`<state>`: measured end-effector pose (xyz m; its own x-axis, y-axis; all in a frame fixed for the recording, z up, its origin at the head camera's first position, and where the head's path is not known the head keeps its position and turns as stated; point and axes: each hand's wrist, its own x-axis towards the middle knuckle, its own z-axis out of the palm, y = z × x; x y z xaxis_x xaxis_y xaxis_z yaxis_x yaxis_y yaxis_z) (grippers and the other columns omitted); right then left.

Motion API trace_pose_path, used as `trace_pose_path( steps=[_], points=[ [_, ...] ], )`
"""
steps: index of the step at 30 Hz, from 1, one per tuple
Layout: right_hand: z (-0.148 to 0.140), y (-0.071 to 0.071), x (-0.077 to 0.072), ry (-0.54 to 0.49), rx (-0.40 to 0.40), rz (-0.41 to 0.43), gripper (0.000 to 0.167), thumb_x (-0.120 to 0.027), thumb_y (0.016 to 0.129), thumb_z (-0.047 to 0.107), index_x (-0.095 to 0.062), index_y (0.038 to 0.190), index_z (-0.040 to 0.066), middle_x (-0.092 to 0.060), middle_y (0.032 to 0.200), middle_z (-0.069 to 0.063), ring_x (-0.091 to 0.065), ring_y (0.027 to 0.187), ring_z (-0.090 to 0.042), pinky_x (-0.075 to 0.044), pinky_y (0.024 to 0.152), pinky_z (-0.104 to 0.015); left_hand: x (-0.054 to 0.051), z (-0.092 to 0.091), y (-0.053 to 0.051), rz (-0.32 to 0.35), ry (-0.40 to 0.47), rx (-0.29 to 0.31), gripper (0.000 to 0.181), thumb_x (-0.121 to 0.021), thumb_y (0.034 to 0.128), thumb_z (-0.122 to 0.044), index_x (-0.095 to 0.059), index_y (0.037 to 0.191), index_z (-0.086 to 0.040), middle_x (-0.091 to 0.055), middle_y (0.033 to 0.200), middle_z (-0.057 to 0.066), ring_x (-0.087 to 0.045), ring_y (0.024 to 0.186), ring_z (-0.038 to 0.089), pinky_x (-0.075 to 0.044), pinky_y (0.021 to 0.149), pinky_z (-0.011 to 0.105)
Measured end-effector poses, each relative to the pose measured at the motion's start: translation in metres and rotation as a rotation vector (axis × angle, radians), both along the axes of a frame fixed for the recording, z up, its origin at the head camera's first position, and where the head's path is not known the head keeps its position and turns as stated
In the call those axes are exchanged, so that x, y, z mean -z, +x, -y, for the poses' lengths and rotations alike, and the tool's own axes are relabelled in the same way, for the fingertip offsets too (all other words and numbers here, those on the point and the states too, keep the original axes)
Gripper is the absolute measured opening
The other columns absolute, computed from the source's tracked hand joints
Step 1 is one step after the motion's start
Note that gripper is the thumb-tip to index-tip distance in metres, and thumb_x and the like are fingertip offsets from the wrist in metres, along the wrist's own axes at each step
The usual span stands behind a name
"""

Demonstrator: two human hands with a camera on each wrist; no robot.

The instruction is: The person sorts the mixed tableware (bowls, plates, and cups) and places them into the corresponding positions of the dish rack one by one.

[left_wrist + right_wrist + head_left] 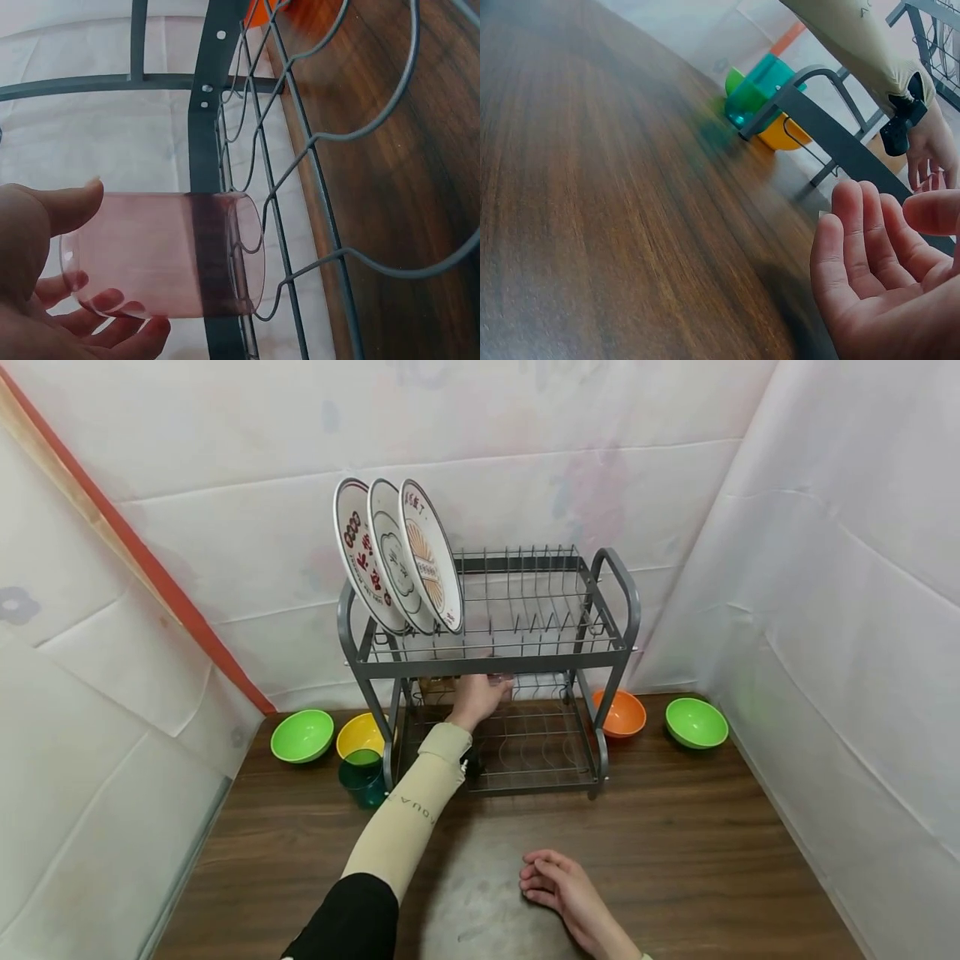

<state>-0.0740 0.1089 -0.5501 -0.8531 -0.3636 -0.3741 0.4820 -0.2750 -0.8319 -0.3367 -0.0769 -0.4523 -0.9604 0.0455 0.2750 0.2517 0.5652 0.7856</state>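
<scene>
My left hand [478, 697] reaches under the upper shelf of a grey two-tier dish rack [495, 667]. In the left wrist view the hand [45, 277] holds a clear pink cup [157, 255] between thumb and fingers, its far end against the wire of the lower shelf [315, 137]. From the head the cup [501, 680] is mostly hidden by the hand and rack. Near the table's front, my right hand [566, 893] holds nothing, its fingers loosely bent; the right wrist view shows this hand [892, 270] palm up.
Three patterned plates [431, 556] stand on the upper shelf's left. An amber item [437, 687] is behind the left hand. Left of the rack are green [302, 737] and yellow bowls [360, 735] and a teal cup [363, 783]; right, orange [624, 714] and green bowls [696, 723].
</scene>
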Motion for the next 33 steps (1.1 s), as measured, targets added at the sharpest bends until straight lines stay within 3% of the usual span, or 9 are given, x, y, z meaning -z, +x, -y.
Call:
trace_pose_path(
  steps=[7,11,17,21,25,28,33],
  points=[
    [0.0,-0.001,0.001,0.002,0.003,0.005,0.023,-0.054,0.103,0.018,-0.061,0.115,0.001,-0.067,0.098,-0.005,-0.066,0.09,-0.017,-0.054,0.084,-0.035,0.001,0.005,-0.002,0.005,0.011,-0.009,0.065,-0.076,0.0901,-0.019,-0.046,0.146,-0.005,-0.07,0.101,0.006,-0.068,0.095,0.021,-0.048,0.094,0.043],
    [0.001,-0.001,0.001,-0.001,-0.005,0.001,0.023,-0.054,0.103,0.019,-0.061,0.115,0.0,-0.067,0.098,-0.005,-0.067,0.09,-0.017,-0.054,0.084,-0.035,-0.001,0.007,-0.001,-0.003,-0.022,0.018,0.062,-0.076,0.0904,-0.018,-0.046,0.143,-0.005,-0.068,0.099,0.006,-0.066,0.094,0.021,-0.05,0.087,0.042],
    [-0.002,-0.003,0.002,0.011,0.002,-0.003,0.026,-0.053,0.103,0.018,-0.06,0.118,-0.001,-0.067,0.099,-0.005,-0.066,0.091,-0.018,-0.054,0.086,-0.036,-0.009,0.01,0.011,-0.026,-0.005,0.055,0.066,-0.074,0.0917,-0.018,-0.041,0.146,-0.002,-0.067,0.108,0.01,-0.067,0.097,0.022,-0.053,0.085,0.039],
    [-0.006,-0.006,0.002,0.029,0.029,-0.008,0.025,-0.052,0.103,0.018,-0.06,0.118,-0.001,-0.067,0.098,-0.005,-0.066,0.091,-0.018,-0.054,0.086,-0.037,-0.022,0.012,0.027,-0.071,0.036,0.089,0.054,-0.07,0.0947,-0.015,-0.048,0.143,-0.004,-0.066,0.113,0.01,-0.068,0.098,0.022,-0.053,0.086,0.038],
    [-0.009,-0.007,0.002,0.025,0.031,-0.008,0.023,-0.051,0.103,0.017,-0.06,0.118,0.001,-0.067,0.1,-0.006,-0.065,0.094,-0.019,-0.053,0.087,-0.038,-0.032,0.014,0.049,-0.115,0.003,0.088,0.049,-0.066,0.0977,-0.018,-0.05,0.143,-0.012,-0.064,0.117,0.009,-0.064,0.102,0.023,-0.051,0.086,0.042],
    [-0.01,-0.008,0.0,0.02,0.035,-0.007,0.023,-0.05,0.104,0.017,-0.06,0.118,0.002,-0.066,0.102,-0.006,-0.065,0.096,-0.02,-0.053,0.087,-0.04,-0.037,0.016,0.071,-0.105,-0.016,0.069,0.045,-0.064,0.099,-0.025,-0.052,0.141,-0.011,-0.063,0.119,0.01,-0.062,0.105,0.025,-0.051,0.086,0.044],
    [-0.012,-0.011,-0.001,0.033,0.047,-0.02,0.023,-0.049,0.104,0.016,-0.059,0.118,0.001,-0.065,0.103,-0.007,-0.064,0.097,-0.021,-0.053,0.088,-0.04,-0.038,0.018,0.111,-0.065,0.058,0.059,0.037,-0.061,0.1002,-0.033,-0.061,0.13,-0.011,-0.067,0.116,0.005,-0.063,0.102,0.018,-0.051,0.082,0.039]
  ],
)
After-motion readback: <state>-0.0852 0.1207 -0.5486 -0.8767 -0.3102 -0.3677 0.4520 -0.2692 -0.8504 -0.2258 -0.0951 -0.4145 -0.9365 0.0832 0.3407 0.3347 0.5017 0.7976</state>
